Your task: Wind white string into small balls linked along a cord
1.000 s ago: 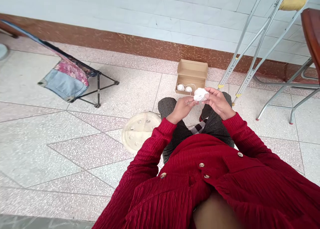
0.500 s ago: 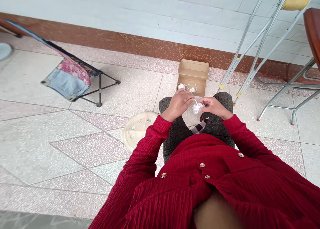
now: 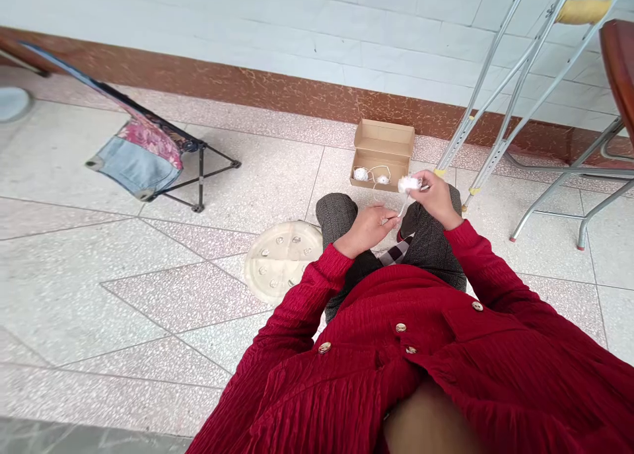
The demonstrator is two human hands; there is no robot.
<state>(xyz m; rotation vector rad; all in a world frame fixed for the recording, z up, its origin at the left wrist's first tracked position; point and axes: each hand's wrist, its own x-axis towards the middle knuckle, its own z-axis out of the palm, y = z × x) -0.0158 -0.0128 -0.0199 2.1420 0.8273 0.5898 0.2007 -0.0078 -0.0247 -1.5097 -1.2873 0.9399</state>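
My right hand (image 3: 432, 195) is closed around a small white ball of yarn (image 3: 409, 184), held up near the right corner of the box. A white strand runs down from the ball to my left hand (image 3: 370, 228), whose fingers pinch it above my lap. Beyond my hands, an open cardboard box (image 3: 379, 155) stands on the floor with its lid tilted back. Inside it lie a white yarn ball (image 3: 360, 174) and another, smaller yarn ball (image 3: 382, 179), with loose yarn looping between them. Some yarn hangs over the box's front edge.
A round, pale stool top (image 3: 267, 275) is beside my left knee. To the left stands a folding chair (image 3: 136, 156) with a fabric seat. Metal crutches (image 3: 500, 133) lean on the wall at the right, beside a metal-legged chair (image 3: 617, 77).
My right hand has lifted the yarn ball up and to the right. My left hand has moved down towards me, and the strand between the hands is now stretched out.
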